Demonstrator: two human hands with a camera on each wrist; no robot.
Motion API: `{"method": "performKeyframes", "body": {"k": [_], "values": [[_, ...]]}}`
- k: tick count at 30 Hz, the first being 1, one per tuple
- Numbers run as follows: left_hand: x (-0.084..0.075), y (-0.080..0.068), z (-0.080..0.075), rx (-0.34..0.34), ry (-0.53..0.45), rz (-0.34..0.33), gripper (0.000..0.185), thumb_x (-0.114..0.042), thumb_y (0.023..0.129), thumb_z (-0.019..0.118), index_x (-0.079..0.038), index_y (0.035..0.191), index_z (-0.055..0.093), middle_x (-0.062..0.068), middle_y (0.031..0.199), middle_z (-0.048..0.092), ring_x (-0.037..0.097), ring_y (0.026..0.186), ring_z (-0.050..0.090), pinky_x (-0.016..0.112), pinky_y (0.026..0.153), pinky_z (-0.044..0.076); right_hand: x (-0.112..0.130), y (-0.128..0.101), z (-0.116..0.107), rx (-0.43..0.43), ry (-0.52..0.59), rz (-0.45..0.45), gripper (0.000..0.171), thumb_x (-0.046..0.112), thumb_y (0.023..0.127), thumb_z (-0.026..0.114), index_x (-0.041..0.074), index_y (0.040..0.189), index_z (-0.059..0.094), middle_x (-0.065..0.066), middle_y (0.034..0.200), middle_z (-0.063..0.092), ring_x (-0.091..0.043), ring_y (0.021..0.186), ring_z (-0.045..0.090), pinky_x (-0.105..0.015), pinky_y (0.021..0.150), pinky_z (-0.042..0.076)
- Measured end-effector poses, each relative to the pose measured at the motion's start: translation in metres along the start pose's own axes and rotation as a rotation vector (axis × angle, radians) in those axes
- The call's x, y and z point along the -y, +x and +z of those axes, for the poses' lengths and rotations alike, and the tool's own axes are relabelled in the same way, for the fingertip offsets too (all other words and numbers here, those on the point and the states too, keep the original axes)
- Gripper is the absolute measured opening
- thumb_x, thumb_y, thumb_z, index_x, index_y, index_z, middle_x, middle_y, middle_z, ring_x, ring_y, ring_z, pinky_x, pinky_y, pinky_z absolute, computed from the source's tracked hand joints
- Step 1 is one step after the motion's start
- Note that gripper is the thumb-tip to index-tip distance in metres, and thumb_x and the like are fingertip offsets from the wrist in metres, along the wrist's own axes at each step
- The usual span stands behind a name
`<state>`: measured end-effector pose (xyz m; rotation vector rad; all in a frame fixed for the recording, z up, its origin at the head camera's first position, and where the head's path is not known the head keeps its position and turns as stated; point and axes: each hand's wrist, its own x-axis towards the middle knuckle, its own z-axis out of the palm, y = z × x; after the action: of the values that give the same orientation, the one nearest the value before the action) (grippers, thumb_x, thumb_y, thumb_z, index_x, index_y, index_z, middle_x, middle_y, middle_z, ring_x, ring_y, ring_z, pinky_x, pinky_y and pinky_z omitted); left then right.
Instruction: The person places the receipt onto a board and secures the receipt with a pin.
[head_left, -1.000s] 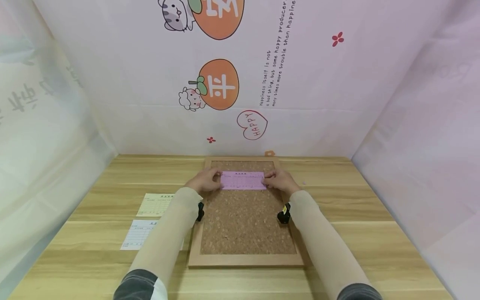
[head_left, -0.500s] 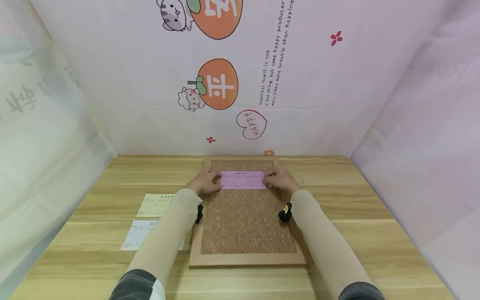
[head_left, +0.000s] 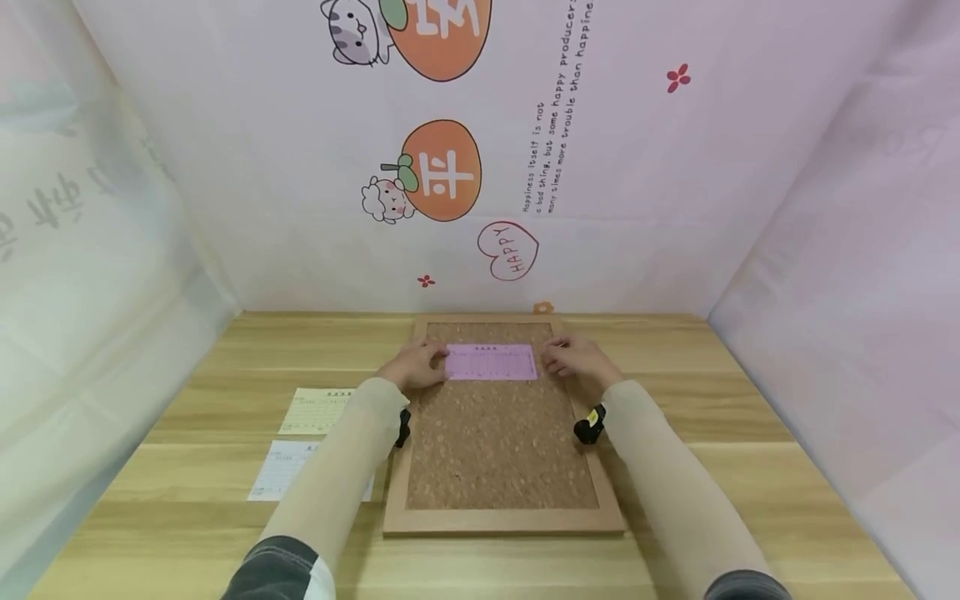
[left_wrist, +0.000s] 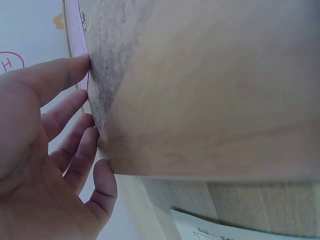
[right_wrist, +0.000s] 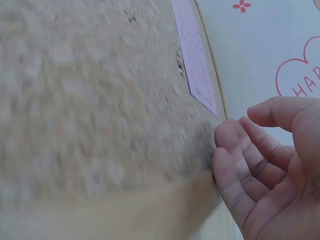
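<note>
On wooden table [head_left: 675, 467]: cork board [head_left: 498, 450], pink slip [head_left: 491, 363]; cartoon-print backdrop [head_left: 600, 167].

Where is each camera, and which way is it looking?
Head: worn on the head, it looks forward and down at the cork board, the pink slip and both forearms.
Left wrist: on the left wrist, it looks along the left hand, whose fingers touch the board's edge.
Right wrist: on the right wrist, it looks past the right hand across the cork, fingers loosely curled beside the frame.
Shared: the pink slip and the cork board show in all three views.
</note>
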<state>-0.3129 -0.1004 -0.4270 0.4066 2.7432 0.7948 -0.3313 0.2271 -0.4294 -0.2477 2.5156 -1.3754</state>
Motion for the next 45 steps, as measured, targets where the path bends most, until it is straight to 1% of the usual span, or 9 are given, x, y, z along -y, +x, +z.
{"method": "performKeyframes", "body": {"k": [8,12,23,27,31,35,38,41,45], "values": [[0.0,0.0,-0.006,0.008,0.007,-0.01,0.051,-0.022,0.1,0.062,-0.01,0.148,0.048,0.015,0.156,0.031,0.037,0.139,0.03,0.054,0.109,0.032,-0.007,-0.006,-0.031,-0.047,-0.056,-0.018,0.047,0.025,0.106,0.049,-0.011,0.136,0.051,-0.028,0.124,0.06,-0.04,0.109,0.061,-0.047,0.093,0.051],[-0.001,-0.001,-0.006,0.014,0.025,-0.01,0.052,-0.021,0.1,0.062,-0.01,0.148,0.048,0.016,0.156,0.031,0.038,0.14,0.03,0.054,0.11,0.031,-0.014,-0.012,-0.047,-0.041,-0.064,-0.002,0.049,0.027,0.107,0.047,-0.011,0.139,0.048,-0.031,0.129,0.056,-0.044,0.116,0.058,-0.052,0.098,0.048],[-0.005,-0.001,-0.005,0.016,0.039,0.0,0.052,-0.022,0.1,0.063,-0.01,0.148,0.049,0.016,0.156,0.032,0.037,0.141,0.029,0.053,0.112,0.029,-0.041,-0.03,-0.079,-0.065,-0.135,0.049,0.052,0.027,0.106,0.048,-0.013,0.139,0.045,-0.033,0.131,0.053,-0.045,0.117,0.057,-0.053,0.098,0.047],[-0.004,0.0,-0.004,0.021,0.038,-0.004,0.052,-0.022,0.1,0.062,-0.01,0.149,0.048,0.015,0.157,0.03,0.037,0.142,0.027,0.054,0.112,0.029,-0.048,-0.036,-0.085,-0.081,-0.196,0.048,0.052,0.028,0.106,0.05,-0.014,0.136,0.049,-0.033,0.128,0.057,-0.044,0.114,0.059,-0.056,0.099,0.045],[-0.002,0.0,-0.004,0.021,0.055,-0.008,0.052,-0.023,0.1,0.062,-0.011,0.149,0.048,0.015,0.158,0.029,0.036,0.143,0.026,0.053,0.113,0.028,-0.052,-0.04,-0.088,-0.08,-0.244,0.056,0.046,0.025,0.104,0.052,-0.013,0.129,0.056,-0.03,0.121,0.063,-0.041,0.108,0.062,-0.056,0.098,0.045],[-0.001,0.0,-0.004,0.013,0.058,-0.005,0.052,-0.022,0.1,0.063,-0.01,0.148,0.048,0.016,0.156,0.031,0.036,0.141,0.028,0.053,0.112,0.029,-0.056,-0.043,-0.087,-0.037,-0.204,0.105,0.041,0.023,0.103,0.053,-0.012,0.124,0.059,-0.028,0.121,0.063,-0.04,0.109,0.061,-0.055,0.097,0.046],[0.0,0.0,-0.004,0.01,0.051,-0.005,0.051,-0.021,0.1,0.062,-0.009,0.148,0.048,0.016,0.155,0.032,0.036,0.14,0.03,0.053,0.112,0.03,-0.059,-0.044,-0.086,-0.021,-0.187,0.134,0.041,0.024,0.103,0.055,-0.011,0.123,0.059,-0.028,0.122,0.062,-0.04,0.111,0.06,-0.051,0.096,0.048],[0.0,0.0,-0.003,0.01,0.042,-0.009,0.051,-0.021,0.1,0.062,-0.01,0.148,0.048,0.015,0.155,0.032,0.035,0.139,0.03,0.052,0.111,0.03,-0.063,-0.043,-0.084,-0.04,-0.206,0.151,0.043,0.028,0.103,0.057,-0.01,0.123,0.06,-0.025,0.12,0.063,-0.037,0.11,0.059,-0.048,0.093,0.05],[0.0,0.002,-0.002,0.008,0.035,-0.005,0.051,-0.021,0.1,0.062,-0.01,0.148,0.049,0.014,0.154,0.033,0.034,0.138,0.032,0.051,0.11,0.031,-0.067,-0.042,-0.083,-0.069,-0.189,0.168,0.043,0.03,0.102,0.058,-0.008,0.121,0.063,-0.023,0.121,0.062,-0.034,0.11,0.057,-0.046,0.091,0.05]]}}
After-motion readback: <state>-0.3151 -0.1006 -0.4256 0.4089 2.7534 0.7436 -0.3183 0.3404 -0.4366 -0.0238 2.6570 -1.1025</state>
